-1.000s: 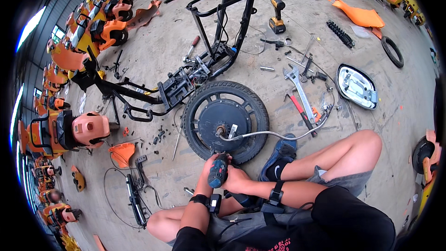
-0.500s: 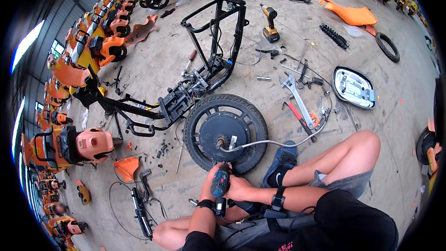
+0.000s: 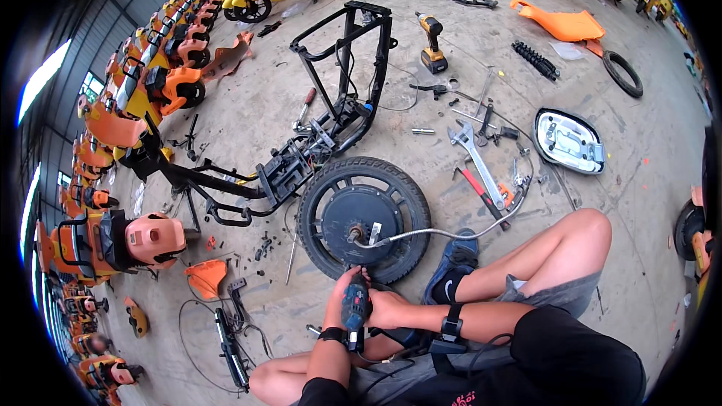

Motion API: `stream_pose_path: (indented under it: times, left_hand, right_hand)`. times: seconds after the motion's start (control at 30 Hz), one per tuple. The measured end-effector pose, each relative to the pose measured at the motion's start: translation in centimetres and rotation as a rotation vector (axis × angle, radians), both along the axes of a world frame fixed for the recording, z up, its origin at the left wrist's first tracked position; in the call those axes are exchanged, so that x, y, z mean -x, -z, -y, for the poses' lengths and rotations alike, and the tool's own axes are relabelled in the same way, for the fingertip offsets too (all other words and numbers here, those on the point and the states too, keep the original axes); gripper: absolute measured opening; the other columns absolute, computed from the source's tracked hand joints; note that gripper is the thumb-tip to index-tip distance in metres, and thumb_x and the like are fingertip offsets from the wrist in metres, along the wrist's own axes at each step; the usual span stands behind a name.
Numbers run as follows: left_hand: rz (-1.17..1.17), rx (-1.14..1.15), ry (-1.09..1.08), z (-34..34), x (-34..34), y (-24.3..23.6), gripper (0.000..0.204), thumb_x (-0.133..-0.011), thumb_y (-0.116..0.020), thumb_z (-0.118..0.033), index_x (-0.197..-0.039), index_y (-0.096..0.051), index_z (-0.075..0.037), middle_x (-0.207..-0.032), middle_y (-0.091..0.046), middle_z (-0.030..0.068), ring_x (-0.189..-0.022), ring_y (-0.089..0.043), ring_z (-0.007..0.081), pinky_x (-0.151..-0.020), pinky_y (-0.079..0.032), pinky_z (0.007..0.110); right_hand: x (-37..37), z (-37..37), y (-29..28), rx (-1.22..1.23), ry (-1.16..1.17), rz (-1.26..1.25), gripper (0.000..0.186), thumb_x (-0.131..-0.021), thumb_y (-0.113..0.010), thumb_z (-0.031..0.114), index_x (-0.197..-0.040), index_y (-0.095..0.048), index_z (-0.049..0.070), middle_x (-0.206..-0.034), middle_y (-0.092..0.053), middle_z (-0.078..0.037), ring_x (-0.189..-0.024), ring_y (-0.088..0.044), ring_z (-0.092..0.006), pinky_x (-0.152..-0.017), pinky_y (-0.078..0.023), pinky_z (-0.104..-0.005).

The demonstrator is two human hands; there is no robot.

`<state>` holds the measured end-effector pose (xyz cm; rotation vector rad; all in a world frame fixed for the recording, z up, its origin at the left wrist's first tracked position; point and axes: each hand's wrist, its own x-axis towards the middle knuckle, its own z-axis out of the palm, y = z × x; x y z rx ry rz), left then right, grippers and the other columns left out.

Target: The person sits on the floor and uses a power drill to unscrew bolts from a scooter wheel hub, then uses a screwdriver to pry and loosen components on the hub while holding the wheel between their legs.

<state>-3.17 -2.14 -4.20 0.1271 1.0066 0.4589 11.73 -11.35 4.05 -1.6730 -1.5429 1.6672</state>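
A blue-and-black cordless drill (image 3: 356, 307) points away from me at the near rim of a scooter hub-motor wheel (image 3: 362, 214), which lies flat on the floor. My right hand (image 3: 384, 309) is closed round the drill from the right. My left hand (image 3: 343, 287) is on its left side, with curled fingers at the drill's front end beside the tyre. The drill body hides most of what those left fingers pinch, as well as the bit's tip. A sheathed cable (image 3: 444, 234) runs from the wheel's axle to the right.
Beyond the wheel lies a bare black scooter frame (image 3: 297, 158). To the right are an adjustable wrench (image 3: 478, 162), a red-handled hammer (image 3: 481, 197) and a silver-lined cover (image 3: 569, 141). A yellow drill (image 3: 432, 43) stands farther off. Rows of scooters (image 3: 162, 83) line the left.
The drill has tilted slightly and its rear has come a little nearer to me, both hands staying on it at the wheel's rim. My view has shifted slightly.
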Motion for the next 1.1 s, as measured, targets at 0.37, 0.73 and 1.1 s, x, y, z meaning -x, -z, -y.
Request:
stream_pose_path:
  times: [0.37, 0.73, 1.1]
  left_hand:
    - [-0.338, -0.234, -0.763, -4.1, 13.9, -6.1, 0.010, -0.086, -0.049, -0.014, -0.080, -0.053, -0.007, -0.073, -0.055, 0.0047, -0.067, -0.055, 0.0193, -0.065, -0.046, 0.034]
    - [-0.246, -0.330, -0.663, 3.9, 12.5, -15.2, 0.005, -0.085, -0.051, -0.015, -0.087, -0.051, -0.010, -0.064, -0.042, -0.0016, -0.052, -0.035, 0.0142, -0.049, -0.029, 0.029]
    - [-1.291, -0.926, 0.378, 3.8, 8.1, -13.4, 0.058, -0.100, -0.044, -0.047, -0.096, -0.067, 0.006, -0.080, -0.066, 0.0230, -0.077, -0.065, 0.0345, -0.074, -0.049, 0.041]
  right_hand:
    - [0.3, 0.3, -4.2, -0.289, -0.281, -0.179, 0.045, -0.077, -0.067, 0.016, -0.117, -0.050, 0.002, -0.100, -0.066, -0.025, -0.096, -0.063, -0.0436, -0.077, -0.048, -0.0507]
    - [4.3, -1.8, -0.2, -0.198, -0.009, -0.376, 0.035, -0.066, -0.074, 0.008, -0.099, -0.064, 0.003, -0.075, -0.067, -0.008, -0.070, -0.064, -0.0157, -0.066, -0.051, -0.0335]
    - [6.8, -3.4, 2.2, 0.004, 0.110, -0.237, 0.045, -0.071, -0.077, 0.013, -0.103, -0.052, -0.006, -0.079, -0.070, -0.013, -0.071, -0.070, -0.0198, -0.068, -0.054, -0.0333]
